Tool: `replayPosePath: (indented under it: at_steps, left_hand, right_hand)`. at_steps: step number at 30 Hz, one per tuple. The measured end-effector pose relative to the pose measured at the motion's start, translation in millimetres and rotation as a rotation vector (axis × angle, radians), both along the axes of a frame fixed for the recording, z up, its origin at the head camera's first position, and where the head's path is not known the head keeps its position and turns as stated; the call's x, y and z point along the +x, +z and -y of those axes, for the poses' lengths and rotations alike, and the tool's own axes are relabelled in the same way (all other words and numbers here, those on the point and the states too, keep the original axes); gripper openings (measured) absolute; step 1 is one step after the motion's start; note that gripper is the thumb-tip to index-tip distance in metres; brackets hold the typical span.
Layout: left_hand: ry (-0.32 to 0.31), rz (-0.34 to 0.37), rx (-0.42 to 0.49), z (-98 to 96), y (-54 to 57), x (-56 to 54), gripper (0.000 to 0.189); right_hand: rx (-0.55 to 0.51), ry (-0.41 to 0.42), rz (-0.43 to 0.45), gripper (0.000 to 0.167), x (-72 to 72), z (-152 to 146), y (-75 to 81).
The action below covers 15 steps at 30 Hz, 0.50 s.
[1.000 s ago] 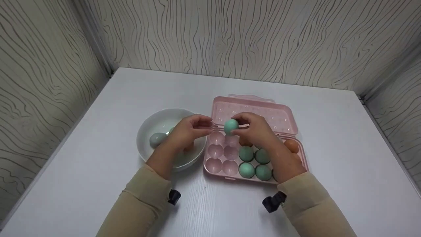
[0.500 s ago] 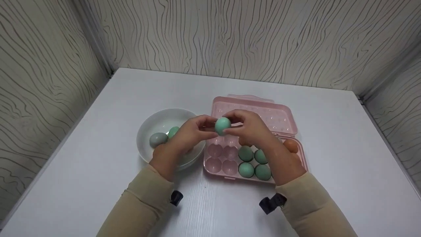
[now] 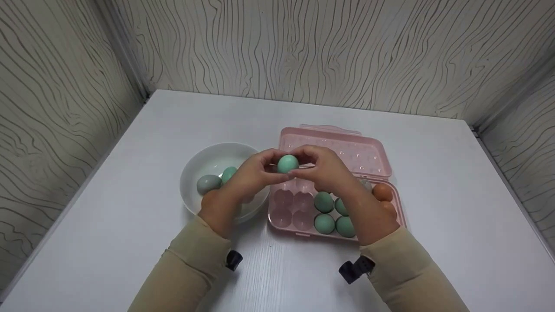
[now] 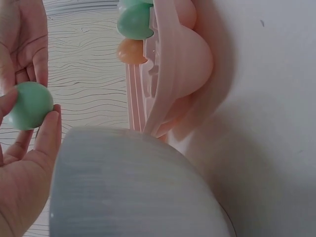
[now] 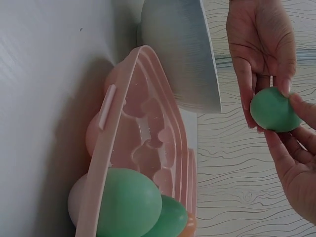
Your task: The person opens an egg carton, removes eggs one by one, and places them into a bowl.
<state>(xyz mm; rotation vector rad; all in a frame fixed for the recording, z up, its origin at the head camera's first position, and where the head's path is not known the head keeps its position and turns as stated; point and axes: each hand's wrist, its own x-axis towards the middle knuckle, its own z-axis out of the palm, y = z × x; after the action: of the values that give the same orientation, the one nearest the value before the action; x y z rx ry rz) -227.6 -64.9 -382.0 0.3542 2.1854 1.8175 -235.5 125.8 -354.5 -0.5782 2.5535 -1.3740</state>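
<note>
Both hands hold one pale green egg, raised over the back left part of a pink egg carton. My left hand pinches it from the left, thumb in front and fingers behind. From the right, my right hand has thumb and fingertips on the same egg. In the left wrist view the egg sits between the two sets of fingertips. The right wrist view shows the left thumb lying on the egg. Green eggs and brown eggs sit in the carton's cups, some hidden by my right arm.
To the left stands a white bowl with several eggs in it, partly covered by my left forearm. The carton's lid lies folded open toward the back. White tabletop surrounds both, with patterned walls behind.
The green egg has moved left with my right hand, from over the carton to my left hand. The left fingers have closed in on it from the left.
</note>
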Motion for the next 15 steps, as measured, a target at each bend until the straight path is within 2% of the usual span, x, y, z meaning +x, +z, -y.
replayPosePath:
  at_steps: [7,11,15]
  left_hand:
    - [0.039,0.007,-0.005,3.4,2.2,1.2,0.049]
    - [0.057,-0.025,-0.068,10.8,2.9,0.5,0.046]
    - [0.102,-0.035,-0.126,19.5,1.8,-2.2,0.043]
  right_hand:
    - [-0.063,0.01,0.018,0.035,0.4,2,-0.4]
    - [-0.076,0.002,0.007,0.032,-0.2,1,-0.8]
    - [-0.061,-0.024,-0.006,0.028,-1.4,-4,-1.5]
